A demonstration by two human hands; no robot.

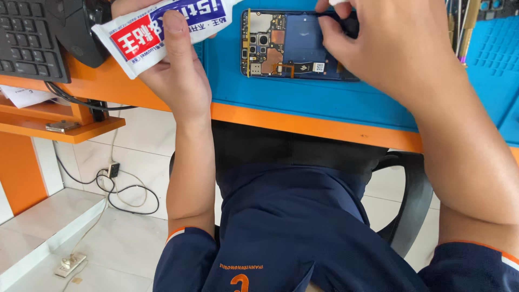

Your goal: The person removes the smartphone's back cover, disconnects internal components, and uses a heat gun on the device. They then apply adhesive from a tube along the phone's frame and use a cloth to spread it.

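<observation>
Head view: orange bench [303, 123] under a blue mat [303, 94]; white tiled floor [124, 243] below.
Count: one opened phone [297, 46], one tube [162, 27], one keyboard [27, 38].
Left hand [173, 65]: gripping the tube.
Right hand [389, 43]: fingertips on the phone, perhaps pinching something.

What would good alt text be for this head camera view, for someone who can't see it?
Seen from above, a person's left hand holds a white squeeze tube with red and blue panels, while the right hand touches an opened phone with exposed circuitry on a blue work mat. A black keyboard sits at far left on the orange desk.
</observation>
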